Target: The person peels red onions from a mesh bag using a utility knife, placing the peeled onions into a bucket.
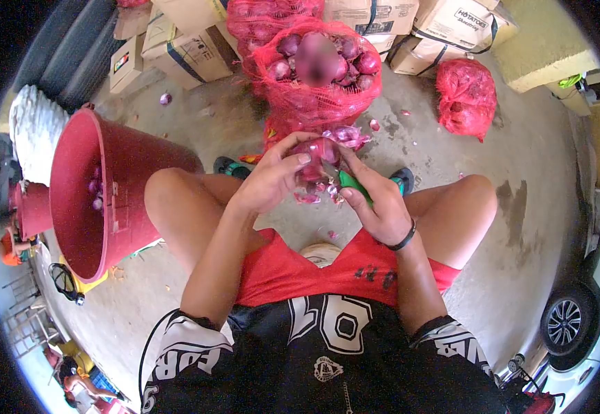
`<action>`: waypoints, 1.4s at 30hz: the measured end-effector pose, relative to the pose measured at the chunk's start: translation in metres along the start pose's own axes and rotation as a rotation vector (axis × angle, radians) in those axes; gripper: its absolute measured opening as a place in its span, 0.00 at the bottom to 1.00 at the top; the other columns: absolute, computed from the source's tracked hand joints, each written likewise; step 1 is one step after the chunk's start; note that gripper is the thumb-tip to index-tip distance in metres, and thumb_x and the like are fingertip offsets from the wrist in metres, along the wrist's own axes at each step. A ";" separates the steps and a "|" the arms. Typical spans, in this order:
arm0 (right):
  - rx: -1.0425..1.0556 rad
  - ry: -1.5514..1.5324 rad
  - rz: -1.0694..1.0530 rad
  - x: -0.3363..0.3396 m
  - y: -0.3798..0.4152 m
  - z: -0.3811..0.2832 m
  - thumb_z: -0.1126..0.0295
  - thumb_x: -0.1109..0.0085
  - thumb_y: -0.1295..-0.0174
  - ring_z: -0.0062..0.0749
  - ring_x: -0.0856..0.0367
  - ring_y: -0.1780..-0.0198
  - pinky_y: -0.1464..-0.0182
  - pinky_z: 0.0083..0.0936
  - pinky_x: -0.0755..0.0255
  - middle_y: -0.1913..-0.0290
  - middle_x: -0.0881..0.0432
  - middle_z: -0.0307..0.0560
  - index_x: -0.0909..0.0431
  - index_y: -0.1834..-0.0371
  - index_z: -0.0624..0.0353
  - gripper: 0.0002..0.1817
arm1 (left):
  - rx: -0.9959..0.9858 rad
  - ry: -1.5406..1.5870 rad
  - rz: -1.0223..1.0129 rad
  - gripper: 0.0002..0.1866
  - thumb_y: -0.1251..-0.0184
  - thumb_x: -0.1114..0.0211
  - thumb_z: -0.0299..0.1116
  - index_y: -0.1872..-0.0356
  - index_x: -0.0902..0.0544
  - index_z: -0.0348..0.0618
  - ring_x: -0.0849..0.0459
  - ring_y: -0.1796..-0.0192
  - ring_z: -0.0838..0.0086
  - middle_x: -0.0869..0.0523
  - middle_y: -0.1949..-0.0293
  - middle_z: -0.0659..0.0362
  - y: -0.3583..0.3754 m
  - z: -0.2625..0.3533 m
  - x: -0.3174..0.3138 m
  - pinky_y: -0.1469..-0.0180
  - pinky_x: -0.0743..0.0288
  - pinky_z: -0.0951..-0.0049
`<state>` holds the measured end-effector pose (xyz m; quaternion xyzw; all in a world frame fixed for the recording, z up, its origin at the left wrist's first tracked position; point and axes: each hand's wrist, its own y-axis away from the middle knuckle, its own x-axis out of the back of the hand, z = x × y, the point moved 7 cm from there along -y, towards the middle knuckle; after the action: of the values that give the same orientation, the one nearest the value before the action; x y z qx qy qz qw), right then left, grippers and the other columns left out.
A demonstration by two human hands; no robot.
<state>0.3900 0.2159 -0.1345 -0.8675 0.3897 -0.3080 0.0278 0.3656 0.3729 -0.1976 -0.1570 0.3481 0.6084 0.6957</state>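
Between my knees, my left hand [277, 172] has its fingers wrapped round a red onion [322, 152]. My right hand [377, 201] grips a green-handled knife [352, 183], its blade side against the onion. Loose purple skins [347, 136] lie just beyond the onion, and more scraps show below it. Straight ahead stands an open red mesh sack [279, 103] filled with red onions [368, 63].
At the left a big red tub [141, 155] holds some onions. Cardboard boxes [200, 55] stand at the back. A closed red mesh bag [467, 99] sits back right. A car wheel [564, 321] shows at the right edge.
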 end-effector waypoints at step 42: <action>-0.227 -0.299 0.114 -0.027 0.010 0.020 0.65 0.54 0.26 0.16 0.31 0.72 0.68 0.15 0.34 0.67 0.27 0.35 0.43 0.25 0.61 0.28 | -0.238 0.106 0.168 0.31 0.40 0.32 0.26 0.36 0.34 0.47 0.21 0.41 0.65 0.21 0.42 0.56 -0.007 0.002 0.012 0.37 0.27 0.60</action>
<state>0.3811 0.2240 -0.1677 -0.8776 0.4621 -0.1276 0.0046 0.3735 0.3818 -0.2057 -0.2405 0.3215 0.6922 0.5997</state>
